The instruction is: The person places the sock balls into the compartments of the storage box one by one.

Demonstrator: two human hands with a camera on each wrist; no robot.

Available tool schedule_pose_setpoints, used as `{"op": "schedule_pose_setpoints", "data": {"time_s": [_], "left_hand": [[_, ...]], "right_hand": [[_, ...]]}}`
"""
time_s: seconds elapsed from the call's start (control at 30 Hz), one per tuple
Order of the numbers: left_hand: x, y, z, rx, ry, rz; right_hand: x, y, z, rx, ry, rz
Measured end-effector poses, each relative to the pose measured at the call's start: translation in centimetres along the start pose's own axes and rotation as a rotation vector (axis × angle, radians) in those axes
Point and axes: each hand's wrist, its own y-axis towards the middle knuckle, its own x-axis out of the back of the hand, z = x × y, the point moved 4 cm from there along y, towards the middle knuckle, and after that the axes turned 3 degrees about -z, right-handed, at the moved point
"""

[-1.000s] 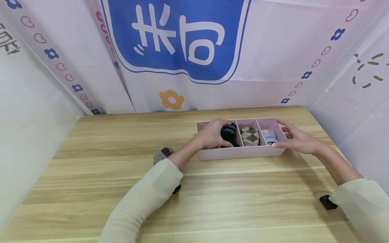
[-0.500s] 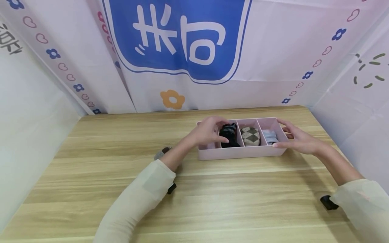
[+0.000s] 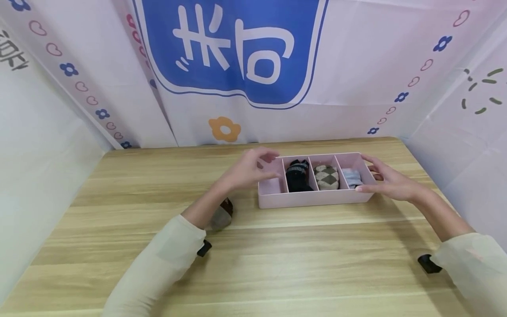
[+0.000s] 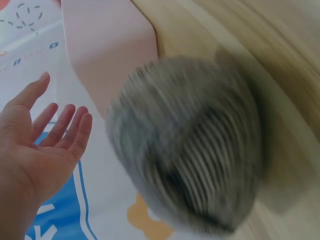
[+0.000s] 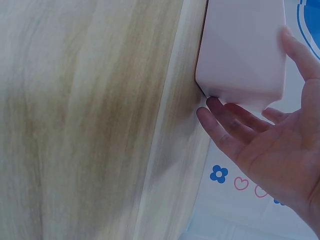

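A pink divided storage box (image 3: 317, 198) stands on the table near the back wall. From left to right, its compartments show a bare one, a black sock (image 3: 299, 178), a rolled argyle sock (image 3: 327, 178) and a light blue-grey folded sock (image 3: 352, 177). My left hand (image 3: 249, 168) hovers at the box's left end, fingers relaxed and holding nothing. My right hand (image 3: 390, 180) holds the right end, thumb at the front corner and fingers round the end wall (image 5: 242, 60). A rolled grey sock (image 3: 222, 216) lies by my left forearm, partly hidden; its ribbing (image 4: 200, 150) fills the left wrist view.
The wooden table (image 3: 301, 259) meets a printed cloth wall (image 3: 348, 66) right behind the box. More cloth walls rise at the left and right edges. A small black device (image 3: 429, 264) sits at my right wrist, another (image 3: 204, 248) at my left.
My left hand has let go of the black sock and moved left out of its compartment, leaving the sock inside. The right hand and the box stay in place.
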Motion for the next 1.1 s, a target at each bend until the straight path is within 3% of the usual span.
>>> {"op": "schedule_pose_setpoints", "data": {"time_s": [0.3, 0.57, 0.87, 1.1], "left_hand": [[2.5, -2.4, 0.9, 0.015, 0.088, -0.045], [3.6, -4.4, 2.2, 0.049, 0.085, -0.106], [4.5, -6.6, 3.1, 0.057, 0.11, -0.151], [4.5, -7.7, 3.8, 0.023, 0.119, -0.127]], "right_hand": [[0.0, 0.1, 0.1, -0.005, -0.002, -0.006], [-0.1, 0.1, 0.0, -0.009, -0.004, -0.004], [0.0, -0.1, 0.1, -0.017, -0.011, -0.003], [0.0, -0.1, 0.0, -0.013, -0.007, -0.002]]}}
